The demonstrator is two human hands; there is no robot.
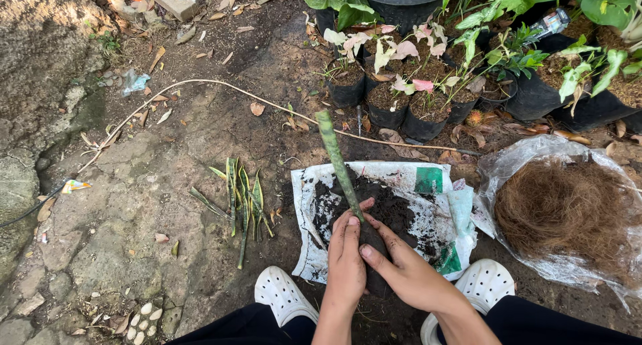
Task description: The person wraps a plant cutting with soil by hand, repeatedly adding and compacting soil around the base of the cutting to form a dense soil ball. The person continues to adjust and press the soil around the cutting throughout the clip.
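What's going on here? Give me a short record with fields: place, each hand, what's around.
Place: outdoor dirt ground, seen from above by a crouching person in white clogs
Left hand: pressed on dark soil at the base of a long green cutting, which stands tilted
Right hand: on the same soil, fingers touching the cutting's base
Under the hands: white plastic sack spread flat, soil heaped on it
Left of sack: loose green cuttings lying on the ground
Right of sack: brown coconut fibre in a clear bag
Behind: small black nursery bags holding pink-leaved plants
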